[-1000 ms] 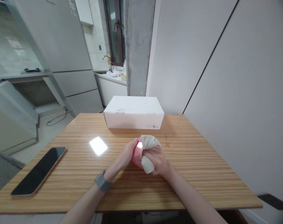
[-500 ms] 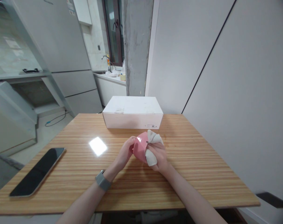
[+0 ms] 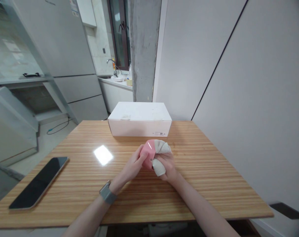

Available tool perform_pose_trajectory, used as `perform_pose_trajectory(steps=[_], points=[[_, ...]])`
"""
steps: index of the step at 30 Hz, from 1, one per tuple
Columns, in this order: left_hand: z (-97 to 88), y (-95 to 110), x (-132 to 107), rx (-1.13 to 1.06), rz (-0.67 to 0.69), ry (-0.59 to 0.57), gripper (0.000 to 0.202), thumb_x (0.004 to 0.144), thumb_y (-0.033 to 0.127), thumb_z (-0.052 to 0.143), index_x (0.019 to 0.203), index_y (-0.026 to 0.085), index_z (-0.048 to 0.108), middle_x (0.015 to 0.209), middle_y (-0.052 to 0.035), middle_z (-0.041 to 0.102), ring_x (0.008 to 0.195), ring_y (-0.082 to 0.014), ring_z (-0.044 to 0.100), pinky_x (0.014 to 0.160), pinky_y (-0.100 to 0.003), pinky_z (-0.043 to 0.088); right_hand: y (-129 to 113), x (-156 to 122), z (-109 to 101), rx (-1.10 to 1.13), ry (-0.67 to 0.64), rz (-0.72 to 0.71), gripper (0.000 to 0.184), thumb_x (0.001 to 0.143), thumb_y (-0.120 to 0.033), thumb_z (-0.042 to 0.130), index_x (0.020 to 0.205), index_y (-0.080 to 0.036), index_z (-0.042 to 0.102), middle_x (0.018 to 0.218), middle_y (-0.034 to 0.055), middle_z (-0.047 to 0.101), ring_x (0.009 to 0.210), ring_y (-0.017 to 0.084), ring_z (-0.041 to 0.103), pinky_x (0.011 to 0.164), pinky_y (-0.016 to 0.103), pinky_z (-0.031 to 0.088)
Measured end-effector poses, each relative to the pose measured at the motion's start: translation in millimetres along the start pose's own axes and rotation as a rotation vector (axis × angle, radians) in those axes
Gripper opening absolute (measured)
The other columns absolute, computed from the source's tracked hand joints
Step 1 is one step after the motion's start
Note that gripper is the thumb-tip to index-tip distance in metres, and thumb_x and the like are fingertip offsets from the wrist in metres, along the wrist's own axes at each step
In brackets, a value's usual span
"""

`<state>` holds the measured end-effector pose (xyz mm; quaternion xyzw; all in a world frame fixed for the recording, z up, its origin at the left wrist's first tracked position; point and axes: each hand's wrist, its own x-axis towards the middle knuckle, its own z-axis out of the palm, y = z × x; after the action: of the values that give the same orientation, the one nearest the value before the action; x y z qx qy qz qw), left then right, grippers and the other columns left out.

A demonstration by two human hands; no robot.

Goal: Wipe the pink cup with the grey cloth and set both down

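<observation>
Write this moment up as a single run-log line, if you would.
left grip: holds pink item | right grip: holds pale cloth against it | table: white box beyond, phone at left

- We count two bare hands: one left hand (image 3: 133, 167) and one right hand (image 3: 168, 167).
- We count one pink object (image 3: 147, 154).
- We count two visible patches of pale cloth (image 3: 161, 146); whether they join is hidden from us.
- We count one watch (image 3: 108, 194) with a grey band.
- We count one white box (image 3: 139, 128).
- We count one phone (image 3: 39, 182).
- We count one wooden table (image 3: 203, 184).
- Beyond it, we count one tap (image 3: 115, 71) at one sink (image 3: 104, 77).
- On the floor (image 3: 56, 140), we count one blue-ended cable (image 3: 50, 129).
- We count one grey pillar (image 3: 145, 49).
</observation>
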<state>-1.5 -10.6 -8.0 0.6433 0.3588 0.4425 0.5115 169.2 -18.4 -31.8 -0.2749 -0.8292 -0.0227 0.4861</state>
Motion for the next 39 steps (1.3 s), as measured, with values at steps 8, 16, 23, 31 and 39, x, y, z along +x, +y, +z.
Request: perform_pose_trajectory(steps=[8,16,23,31,39], points=[[5.7,2.8,-1.3,-0.203,-0.060,-0.045,0.036,0.082,0.037,0.057,0.113,0.018,0.055,0.112,-0.0047,0.063,0.110,-0.0210,0.053,0.099,-0.033,0.037,0.8,-0.5,-3.9,0.039,0.070,0.157,0.025,0.083,-0.029,0.035,0.087,-0.020,0.059,0.075,0.0063,0.063,0.069,0.022,0.059,0.065,0.037,0.042],[-1.0,-7.7,8.4,-0.162,-0.146,0.084,0.037,0.086,0.048,0.048,0.094,0.016,0.065,0.100,-0.0058,0.069,0.103,-0.0231,0.057,0.097,-0.036,0.038,-5.1,5.5,4.2,-0.036,-0.077,-0.195,0.031,0.081,-0.029,0.039,0.101,-0.018,0.059,0.081,0.0087,0.068,0.081,0.024,0.064,0.078,0.039,0.049],[-0.6,-0.4,2.9,-0.028,-0.048,0.034,0.042,0.088,0.047,0.048,0.112,0.016,0.064,0.117,-0.0077,0.066,0.111,-0.0251,0.056,0.100,-0.036,0.037,-2.6,3.2,-1.2,0.037,-0.047,-0.028,0.026,0.079,-0.029,0.039,0.092,-0.021,0.061,0.082,0.0075,0.068,0.083,0.025,0.064,0.080,0.042,0.048],[5.9,11.4,-3.6,-0.264,-0.048,-0.143,0.046,0.080,0.038,0.064,0.122,0.022,0.053,0.123,-0.0072,0.060,0.114,-0.0233,0.053,0.100,-0.036,0.038,6.8,-1.5,3.3,0.192,0.273,0.315,0.029,0.089,-0.032,0.033,0.080,-0.022,0.059,0.078,0.0058,0.065,0.074,0.022,0.061,0.072,0.038,0.047],[0.3,-18.3,9.2,-0.249,-0.202,0.124,0.044,0.083,0.055,0.051,0.098,0.015,0.064,0.104,-0.0069,0.068,0.104,-0.0226,0.058,0.098,-0.037,0.039,-6.4,6.3,-0.1,0.043,-0.069,-0.077,0.023,0.079,-0.029,0.038,0.090,-0.020,0.057,0.078,0.0071,0.065,0.074,0.023,0.061,0.073,0.038,0.046]])
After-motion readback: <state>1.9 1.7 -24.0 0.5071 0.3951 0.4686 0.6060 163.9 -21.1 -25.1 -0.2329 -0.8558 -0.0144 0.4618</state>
